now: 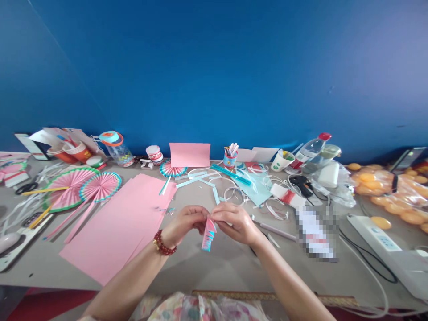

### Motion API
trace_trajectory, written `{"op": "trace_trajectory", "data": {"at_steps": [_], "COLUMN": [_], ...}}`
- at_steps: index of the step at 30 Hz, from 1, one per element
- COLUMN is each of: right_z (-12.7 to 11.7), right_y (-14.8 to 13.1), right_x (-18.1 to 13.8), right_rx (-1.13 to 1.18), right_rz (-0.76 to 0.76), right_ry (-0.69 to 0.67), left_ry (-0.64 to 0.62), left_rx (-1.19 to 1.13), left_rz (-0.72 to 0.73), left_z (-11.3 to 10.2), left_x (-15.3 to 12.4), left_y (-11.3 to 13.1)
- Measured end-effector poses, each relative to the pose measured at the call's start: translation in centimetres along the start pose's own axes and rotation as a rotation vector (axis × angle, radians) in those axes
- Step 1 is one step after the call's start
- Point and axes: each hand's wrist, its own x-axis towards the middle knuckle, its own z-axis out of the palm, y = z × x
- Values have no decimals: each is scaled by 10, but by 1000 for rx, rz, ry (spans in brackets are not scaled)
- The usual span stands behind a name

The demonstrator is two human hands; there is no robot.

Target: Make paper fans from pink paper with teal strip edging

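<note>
Between my two hands, above the grey table, hangs a small pleated strip of pink paper with a blue cut edge [207, 237]. My left hand [190, 221], with a red bead bracelet at the wrist, pinches its upper end. The fingers of my right hand [236, 223] close on the same end from the other side. The strip's lower folds dangle free and fan out slightly. To the left of my hands lie large pink paper sheets [117, 227], with tiny paper scraps [165, 209] near their right edge.
Finished pink paper fans [100, 186] lie at the left, near a drink bottle [117, 149]. Blue paper strips [230, 174], white cords and a pen cup [230, 158] stand behind my hands. At the right are a plastic bottle [309, 151], a power strip [377, 236] and bagged orange balls [374, 183].
</note>
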Motion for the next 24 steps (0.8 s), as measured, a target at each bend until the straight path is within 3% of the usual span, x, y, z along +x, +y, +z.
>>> {"op": "trace_trajectory", "data": {"at_steps": [8, 24], "right_z": [0, 6], "right_y": [-3, -5], "right_x": [2, 4], "right_rx": [-104, -65], "right_rz": [-24, 61], "right_ry": [-30, 102], "left_ry": [-34, 8], "left_rx": [65, 115], "left_rz": [40, 129], "left_z": [2, 4], "left_x": [-3, -5], "left_y": [-2, 3]}}
